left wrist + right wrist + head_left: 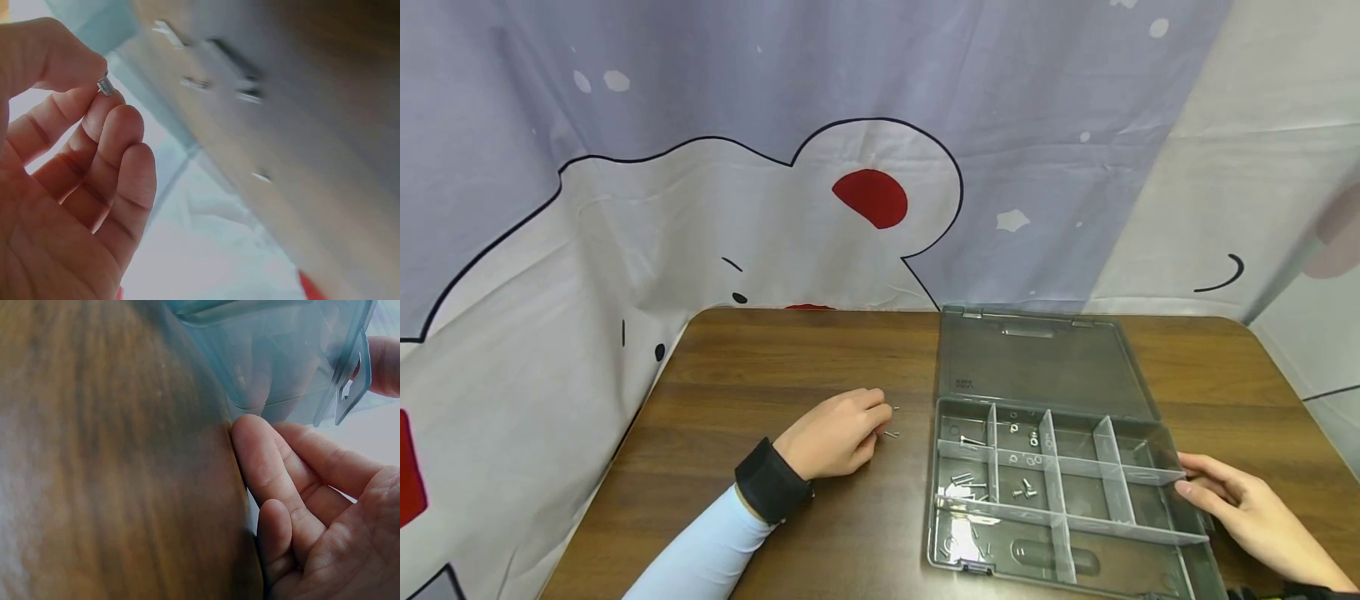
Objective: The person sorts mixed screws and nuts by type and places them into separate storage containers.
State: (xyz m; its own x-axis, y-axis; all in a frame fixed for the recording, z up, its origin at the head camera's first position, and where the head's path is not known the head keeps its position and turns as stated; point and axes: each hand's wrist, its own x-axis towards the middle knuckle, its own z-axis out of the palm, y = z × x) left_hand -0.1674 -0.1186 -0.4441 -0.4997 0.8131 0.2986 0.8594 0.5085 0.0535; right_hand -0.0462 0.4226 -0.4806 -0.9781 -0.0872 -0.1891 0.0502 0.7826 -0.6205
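My left hand (838, 433) is over the table, left of a clear grey compartment box (1137, 527). Its thumb and fingertips pinch a small metal screw (105, 86), threaded end showing in the left wrist view. Loose screws (891, 433) lie on the tabletop just beyond those fingers. At the box's right side is my right hand (1247, 508), thumb at the top rim and fingers against the outer wall, gripping it. The box lies with its lid (1045, 362) folded back. Small screws and nuts (1028, 489) sit in several left and middle compartments.
The wooden table (760, 354) has its far edge against a patterned curtain (700, 217). The opened lid stretches back almost to that edge. Clear dividers (1060, 475) split the box into compartments. A latch (976, 567) sits on its front edge.
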